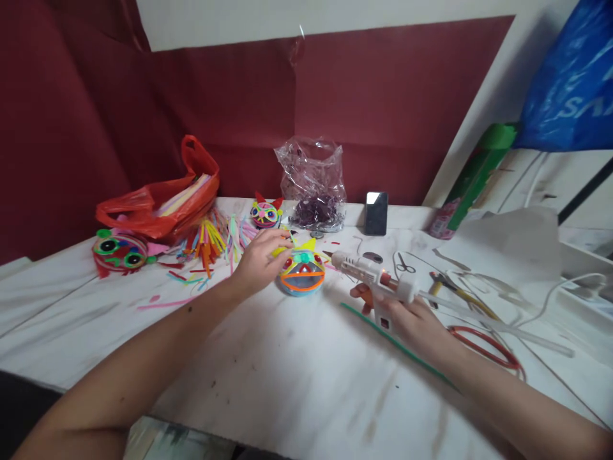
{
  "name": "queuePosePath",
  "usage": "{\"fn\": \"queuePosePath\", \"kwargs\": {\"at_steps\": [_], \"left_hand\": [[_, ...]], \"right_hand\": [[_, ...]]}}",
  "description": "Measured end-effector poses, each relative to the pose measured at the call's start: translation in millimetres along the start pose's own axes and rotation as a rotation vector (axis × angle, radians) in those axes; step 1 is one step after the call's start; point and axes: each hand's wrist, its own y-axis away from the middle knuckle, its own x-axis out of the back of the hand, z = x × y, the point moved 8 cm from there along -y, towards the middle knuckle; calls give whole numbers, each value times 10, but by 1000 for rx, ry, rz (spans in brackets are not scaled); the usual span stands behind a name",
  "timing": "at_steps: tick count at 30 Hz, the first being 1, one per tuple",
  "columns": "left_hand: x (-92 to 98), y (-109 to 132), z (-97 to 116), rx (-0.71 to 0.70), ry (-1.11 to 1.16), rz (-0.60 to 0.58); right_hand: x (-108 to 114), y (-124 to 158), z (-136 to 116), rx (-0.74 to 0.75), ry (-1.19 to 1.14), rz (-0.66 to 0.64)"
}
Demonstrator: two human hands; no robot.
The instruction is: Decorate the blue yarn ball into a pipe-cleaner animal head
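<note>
On the tabletop (268, 383), nearest, a thin green strip (389, 337) passes beneath the right hand (407, 317), which is closed around the grip of a white glue gun (359, 268). Its nozzle points at a round decorated face (302, 276), with an orange-edged mouth, sitting on the tabletop at middle distance. The left hand (258, 260) reaches that face's upper left side, fingers bent and partly closed by its yellow ear; whether they grip it, I cannot tell. Farther left, bundles of coloured strips (211, 248) lie before an open red plastic bag (138, 206) holding long pale sticks or strips (184, 195). Behind the face, a clear plastic bag (311, 160) stands open, dark purple material (316, 213) in its bottom, with a phone (376, 214) upright just beside it. At upper right hangs a blue bag (569, 89), its contents hidden.
</note>
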Motion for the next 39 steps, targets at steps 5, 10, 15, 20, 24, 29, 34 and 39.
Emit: {"fn": "queuePosePath", "kwargs": {"at_steps": [5, 10, 15, 20, 24, 29, 34, 39], "left_hand": [[-252, -222, -172, 77, 199, -269], [-220, -132, -94, 15, 160, -165], [-224, -65, -27, 9, 72, -132], [-229, -14, -29, 155, -67, -178], [-220, 152, 170, 35, -101, -229], [-234, 291, 169, 56, -98, -207], [-327, 184, 61, 190, -203, -224], [-421, 123, 73, 256, -404, -275]], "right_hand": [[22, -19, 30, -18, 48, 22], [-13, -19, 114, -47, 54, 1], [-46, 13, 199, -38, 90, 11], [-45, 72, 213, -31, 169, -17], [-18, 85, 117, 60, 218, 26], [-67, 83, 97, 116, 289, 21], [-44, 94, 108, 86, 291, 36], [-48, 91, -9, 64, 257, -10]]}}
